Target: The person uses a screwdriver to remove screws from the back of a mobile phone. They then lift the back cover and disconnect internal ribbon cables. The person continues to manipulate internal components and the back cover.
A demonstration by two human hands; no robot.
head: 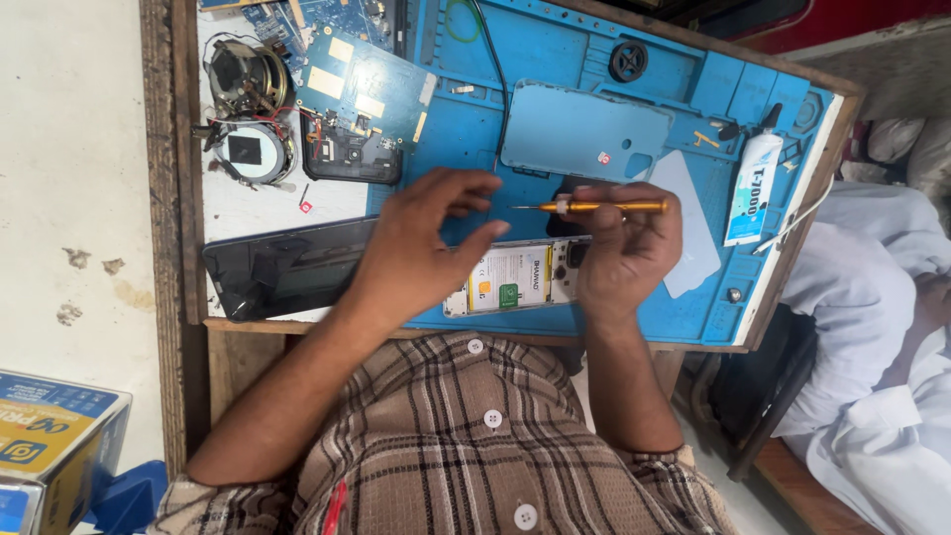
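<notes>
Over the blue rubber mat (594, 59), right hand (626, 250) grip clamps a slim brass screwdriver (594, 207); left hand (421, 248) fingers apart.

A screwdriver (594, 207) with a glossy golden metal handle and a thin bare steel tip is being gripped in the right hand (624, 248). A matt blue rubbery mat (555, 59) is being shown beneath it, moulded with shallow trays. The open phone (515, 279) is showing a smooth paper-labelled battery, while a glossy black glass screen (282, 267) is reflecting light beside the left hand (416, 248). A matt pale-blue plastic back cover (584, 134), a white plastic glue tube (751, 188) and the table's (183, 149) rough, worn wooden edge are being seen.
</notes>
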